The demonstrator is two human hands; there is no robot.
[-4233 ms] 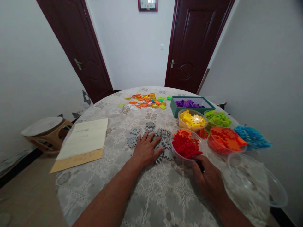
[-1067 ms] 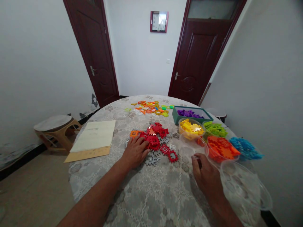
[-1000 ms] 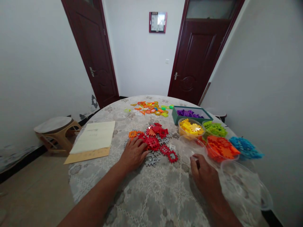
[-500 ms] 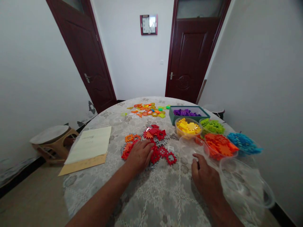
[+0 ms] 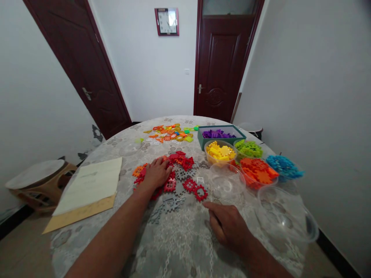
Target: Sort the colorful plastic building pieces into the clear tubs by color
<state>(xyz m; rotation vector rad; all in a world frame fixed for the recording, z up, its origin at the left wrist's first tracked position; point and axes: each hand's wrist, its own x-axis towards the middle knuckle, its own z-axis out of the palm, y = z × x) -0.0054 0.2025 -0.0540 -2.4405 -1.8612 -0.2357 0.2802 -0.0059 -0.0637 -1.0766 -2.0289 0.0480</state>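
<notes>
Red pcs (image 5: pixel 169 185) lie under your loosely spread L hand (image 5: pixel 158 172); step's prob. sorting. Your R hand (image 5: pixel 230 224) points, can't tell if gripping; next move calls for light pinch.

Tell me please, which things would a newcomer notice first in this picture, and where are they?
Probably the bright red pieces, mixed with gray pieces around the middle of the table, with the left hand spread over some of them. Next come the yellow pieces and orange pieces at the right, the blue pieces farther right, and the purple pieces in a green box behind the yellow.
</notes>
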